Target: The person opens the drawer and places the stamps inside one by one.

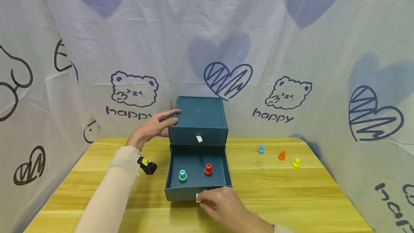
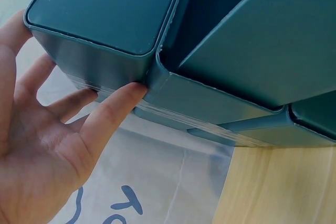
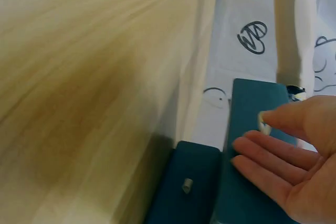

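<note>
A dark teal two-drawer box (image 1: 200, 114) stands at the back of the table, its lower drawer (image 1: 181, 193) pulled out and the upper one in. Inside the lower drawer stand a mint-green stepped peg (image 1: 182, 176) and a red stepped peg (image 1: 208, 170). My right hand (image 1: 228, 206) pinches the white pull tab (image 1: 198, 198) of that drawer between thumb and index finger; the right wrist view shows the tab (image 3: 263, 123) too. With fingers extended, my left hand (image 1: 151, 128) touches the box's upper left side, fingertips at its edges in the left wrist view.
To the right, a light-blue peg (image 1: 261, 149), an orange peg (image 1: 282, 155) and a yellow peg (image 1: 295, 163) stand on the wooden table (image 1: 275, 197). A printed curtain (image 1: 181, 46) hangs close behind and along both sides. A black device (image 1: 148, 167) is on the left wrist.
</note>
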The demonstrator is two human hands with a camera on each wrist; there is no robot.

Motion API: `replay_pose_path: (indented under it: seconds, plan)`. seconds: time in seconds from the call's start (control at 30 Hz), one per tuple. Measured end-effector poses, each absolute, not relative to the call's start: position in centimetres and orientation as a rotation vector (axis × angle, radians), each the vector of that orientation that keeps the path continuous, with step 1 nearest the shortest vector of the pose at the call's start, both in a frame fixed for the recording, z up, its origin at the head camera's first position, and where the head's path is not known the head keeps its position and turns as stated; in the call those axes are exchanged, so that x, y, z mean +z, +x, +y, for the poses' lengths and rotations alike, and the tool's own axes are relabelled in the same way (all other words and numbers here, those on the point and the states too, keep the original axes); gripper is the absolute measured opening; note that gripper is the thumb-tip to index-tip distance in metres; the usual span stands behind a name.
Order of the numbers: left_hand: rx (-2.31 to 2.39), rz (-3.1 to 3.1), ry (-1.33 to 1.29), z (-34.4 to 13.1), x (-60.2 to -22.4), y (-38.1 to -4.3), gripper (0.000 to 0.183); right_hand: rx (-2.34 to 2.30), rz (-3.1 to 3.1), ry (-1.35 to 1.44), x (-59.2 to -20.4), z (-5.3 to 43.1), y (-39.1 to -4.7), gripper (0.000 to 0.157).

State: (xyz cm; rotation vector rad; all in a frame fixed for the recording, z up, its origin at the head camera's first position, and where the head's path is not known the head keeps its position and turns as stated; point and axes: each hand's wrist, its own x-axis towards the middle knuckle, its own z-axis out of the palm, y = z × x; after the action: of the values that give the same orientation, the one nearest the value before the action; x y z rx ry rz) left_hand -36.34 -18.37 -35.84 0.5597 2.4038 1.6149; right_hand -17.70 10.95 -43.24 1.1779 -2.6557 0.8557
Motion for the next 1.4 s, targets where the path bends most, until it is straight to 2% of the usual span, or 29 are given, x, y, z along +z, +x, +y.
replay_pose_path:
  seconds: [0.7, 1.4]
  plan:
    - [1.598, 2.419, 0.552, -18.1, -35.4, -36.3, 0.061, 1.04, -2.539, 0.953, -43.8, 9.1, -19.1, 0.012]
    - [1.612, 2.36, 0.59, -18.4, -35.7, -36.2, 0.061, 1.045, -2.414, 0.705, -44.6, 8.2, -24.3, 0.008]
